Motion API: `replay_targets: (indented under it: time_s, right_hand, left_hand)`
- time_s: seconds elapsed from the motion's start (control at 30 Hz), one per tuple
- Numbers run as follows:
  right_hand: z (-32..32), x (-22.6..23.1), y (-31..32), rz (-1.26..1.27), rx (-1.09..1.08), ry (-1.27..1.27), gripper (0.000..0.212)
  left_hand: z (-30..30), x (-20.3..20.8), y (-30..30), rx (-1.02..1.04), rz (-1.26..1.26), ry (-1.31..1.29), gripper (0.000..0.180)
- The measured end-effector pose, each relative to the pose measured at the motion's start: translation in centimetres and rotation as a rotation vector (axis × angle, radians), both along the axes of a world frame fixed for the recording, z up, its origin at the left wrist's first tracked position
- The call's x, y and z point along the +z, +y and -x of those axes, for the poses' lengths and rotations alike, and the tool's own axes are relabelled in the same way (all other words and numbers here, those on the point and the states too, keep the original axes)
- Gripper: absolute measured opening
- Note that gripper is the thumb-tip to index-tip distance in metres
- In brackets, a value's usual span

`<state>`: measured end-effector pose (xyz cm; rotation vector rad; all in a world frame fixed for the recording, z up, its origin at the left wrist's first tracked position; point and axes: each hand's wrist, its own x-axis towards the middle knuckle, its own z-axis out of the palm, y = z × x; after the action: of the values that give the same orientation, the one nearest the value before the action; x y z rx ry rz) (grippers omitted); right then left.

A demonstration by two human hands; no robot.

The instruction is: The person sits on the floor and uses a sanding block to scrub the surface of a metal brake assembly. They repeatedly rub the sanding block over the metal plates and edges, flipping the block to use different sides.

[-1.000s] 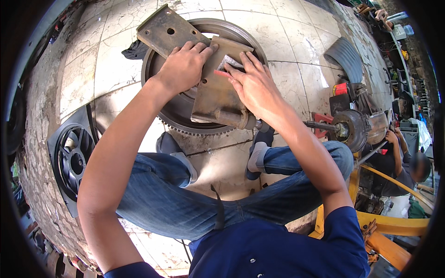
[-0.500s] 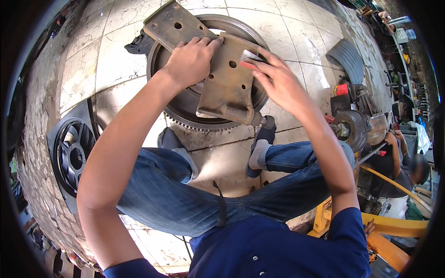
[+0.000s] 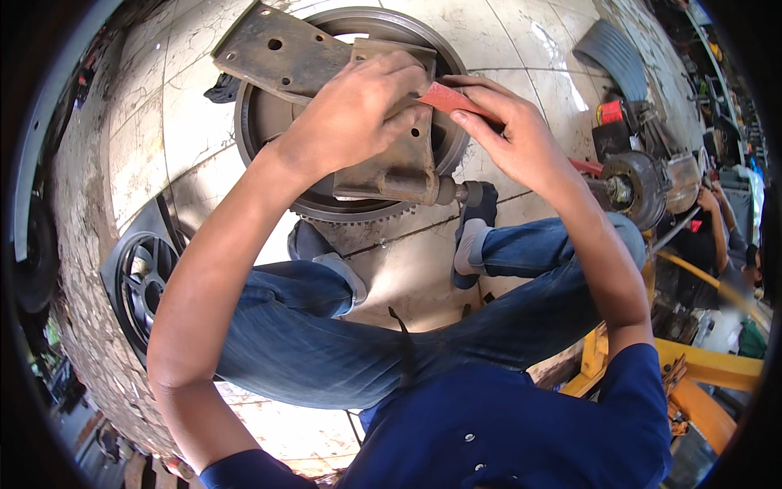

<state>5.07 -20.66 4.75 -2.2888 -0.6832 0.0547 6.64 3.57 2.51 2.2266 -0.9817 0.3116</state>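
Above a rusty steel bracket [image 3: 379, 159], my right hand [image 3: 509, 122] pinches a folded strip of red sandpaper [image 3: 452, 99] between thumb and fingers. My left hand [image 3: 358, 110] is closed at the strip's other end, its fingertips partly hidden behind the hand. The bracket has flat plates with round holes and a short tube with a knob along its near edge. Beneath it is a large round toothed flywheel [image 3: 248, 122], partly covered by the bracket and my arms.
At my left lies a black spoked wheel-shaped part [image 3: 147, 273] on a dark sheet. To the right are a greasy hub [image 3: 639, 187], a red-and-black can [image 3: 609, 112] and a ribbed grey panel [image 3: 615, 57]. Yellow metal legs [image 3: 709, 363] stand near my right elbow; another person's arms [image 3: 717, 224] show beyond.
My left hand has lifted off the bracket and come over to the sandpaper. My right hand has raised the sandpaper from the bracket plate, turning its red side into view.
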Motion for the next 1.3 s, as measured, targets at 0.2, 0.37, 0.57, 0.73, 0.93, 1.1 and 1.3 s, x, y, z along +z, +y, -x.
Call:
replay_targets:
  time_s: [0.2, 0.37, 0.57, 0.73, 0.93, 1.1, 1.3]
  right_hand:
    - [-0.4, -0.5, -0.8, 0.003, -0.043, -0.238, 0.052]
    - [-0.7, 1.3, -2.0, -0.127, -0.072, -0.128, 0.045]
    - [-0.4, 1.7, -3.1, 0.109, 0.151, -0.012, 0.035]
    - [0.5, -0.1, -3.9, 0.326, 0.274, -0.005, 0.036]
    - [3.0, -0.1, -3.9, 0.462, 0.337, -0.078, 0.043]
    - [3.5, -0.6, -4.0, 0.478, 0.343, -0.104, 0.043]
    - [4.1, -1.3, -3.9, 0.460, 0.320, -0.126, 0.045]
  left_hand:
    - [-0.8, 1.3, 0.6, 0.158, -0.006, 0.130, 0.026]
    - [-2.1, 2.4, 2.2, 0.199, -0.113, -0.322, 0.021]
    - [-0.9, 3.5, 2.4, 0.067, -0.429, -0.230, 0.023]
    - [0.2, 1.8, 1.6, -0.047, -0.568, -0.121, 0.034]
    - [0.8, 2.0, 0.6, 0.003, -0.618, -0.130, 0.035]
    - [0.9, 1.6, -0.6, 0.057, -0.669, -0.172, 0.035]
    - [0.0, 1.0, -0.2, 0.149, -0.678, -0.192, 0.046]
